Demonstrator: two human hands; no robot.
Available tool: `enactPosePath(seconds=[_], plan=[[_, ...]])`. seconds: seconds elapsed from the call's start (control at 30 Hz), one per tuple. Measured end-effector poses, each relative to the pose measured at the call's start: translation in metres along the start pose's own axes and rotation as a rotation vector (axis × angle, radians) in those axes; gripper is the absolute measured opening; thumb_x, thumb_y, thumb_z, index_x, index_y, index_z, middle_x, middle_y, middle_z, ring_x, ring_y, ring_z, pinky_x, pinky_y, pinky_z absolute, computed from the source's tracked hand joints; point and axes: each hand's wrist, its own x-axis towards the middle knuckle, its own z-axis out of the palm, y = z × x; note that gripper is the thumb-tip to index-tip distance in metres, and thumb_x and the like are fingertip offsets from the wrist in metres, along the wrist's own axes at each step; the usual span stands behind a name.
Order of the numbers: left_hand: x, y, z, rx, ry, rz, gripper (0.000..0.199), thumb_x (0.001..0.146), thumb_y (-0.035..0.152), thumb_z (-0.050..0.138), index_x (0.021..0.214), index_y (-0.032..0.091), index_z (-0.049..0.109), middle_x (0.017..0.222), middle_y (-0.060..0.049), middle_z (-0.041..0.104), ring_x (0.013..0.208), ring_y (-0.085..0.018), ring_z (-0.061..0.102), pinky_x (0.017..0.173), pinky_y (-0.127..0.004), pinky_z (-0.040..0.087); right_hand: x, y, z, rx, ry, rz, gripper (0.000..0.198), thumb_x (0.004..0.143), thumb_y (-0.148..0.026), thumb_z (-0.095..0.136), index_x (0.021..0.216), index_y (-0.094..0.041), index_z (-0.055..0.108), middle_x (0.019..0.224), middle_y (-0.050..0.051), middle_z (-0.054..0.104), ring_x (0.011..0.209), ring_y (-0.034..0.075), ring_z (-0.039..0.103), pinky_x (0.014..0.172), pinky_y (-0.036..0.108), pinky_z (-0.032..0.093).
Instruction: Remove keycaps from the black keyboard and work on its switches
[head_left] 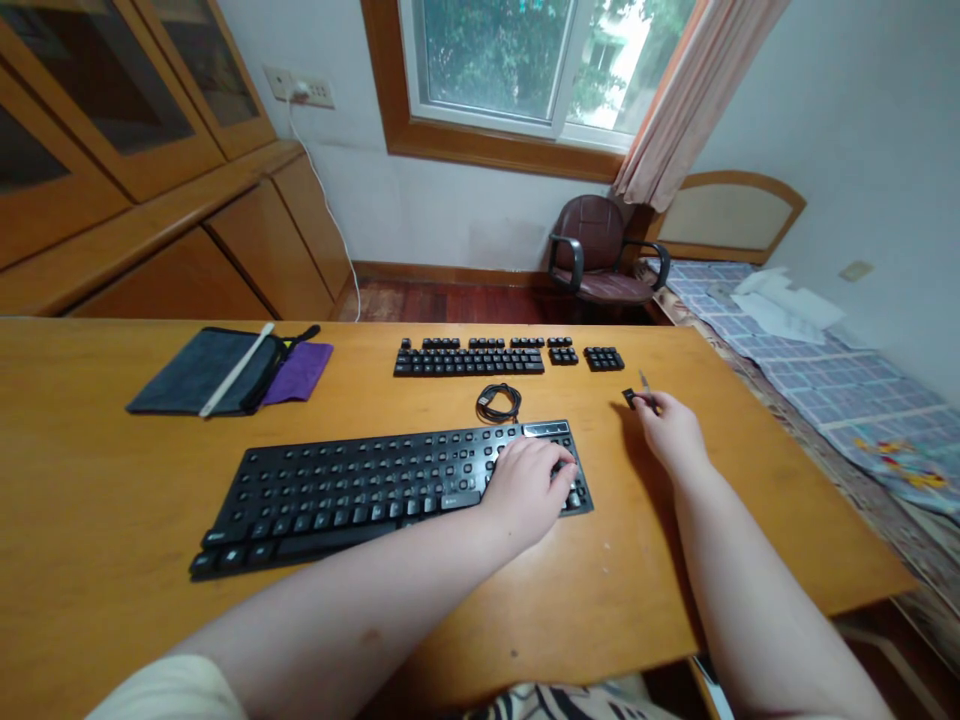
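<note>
A black keyboard (337, 490) lies slanted on the desk, with many keycaps off its upper rows and bare key posts showing. My left hand (525, 485) is curled over its right end at the number pad, thumb and forefinger bent around the edge of the keys. To the right of the keyboard, just above the desk, my right hand (670, 430) is closed on a thin tool (645, 382) with a metal tip; its exact kind is unclear. A small black keycap (628, 398) is at the fingertips of that hand. Removed keycaps (469, 362) stand in grouped rows behind the keyboard.
A coiled black USB cable (499, 403) lies behind the keyboard. At the left are a grey pouch (187, 370), a white stick (238, 370) and a purple cloth (300, 372). Beyond the wooden desk (97, 480) stand a chair (596, 250) and a bed (810, 350).
</note>
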Motion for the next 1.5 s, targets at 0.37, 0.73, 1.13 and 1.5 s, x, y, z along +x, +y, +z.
enactPosePath(seconds=[0.37,0.73,1.13,1.5], plan=[[0.0,-0.002,0.001,0.01,0.008,0.035,0.022,0.088,0.029,0.044,0.088,0.022,0.065,0.092,-0.001,0.067,0.094,-0.019,0.055,0.088,-0.034,0.04,0.034,0.008,0.017,-0.314,0.091,0.228,0.044,0.084,-0.046,0.04,0.096,-0.016,0.069,0.096,0.017,0.066,0.084,0.026,0.06,0.065,0.033,0.042],[0.001,-0.002,0.002,0.018,0.01,0.039,0.018,0.085,0.027,0.048,0.084,0.022,0.065,0.089,-0.001,0.067,0.093,-0.02,0.055,0.087,-0.035,0.039,0.049,0.017,0.011,-0.155,0.051,0.181,0.026,0.067,-0.038,0.059,0.085,-0.02,0.064,0.081,0.006,0.068,0.074,0.02,0.059,0.064,0.028,0.04],[0.001,-0.002,0.001,-0.007,-0.007,0.034,0.017,0.084,0.026,0.049,0.085,0.022,0.066,0.09,-0.001,0.067,0.095,-0.021,0.055,0.089,-0.036,0.039,0.056,0.019,0.018,-0.112,0.072,0.074,0.034,0.065,-0.051,0.061,0.082,-0.021,0.066,0.08,0.006,0.068,0.075,0.022,0.06,0.064,0.029,0.042],[0.0,-0.004,0.003,-0.002,0.012,0.046,0.015,0.083,0.026,0.051,0.085,0.023,0.065,0.091,0.0,0.068,0.096,-0.02,0.055,0.089,-0.036,0.038,0.054,0.019,0.02,-0.076,0.113,-0.025,0.033,0.066,-0.046,0.062,0.088,-0.022,0.068,0.09,0.006,0.066,0.084,0.023,0.06,0.072,0.032,0.045]])
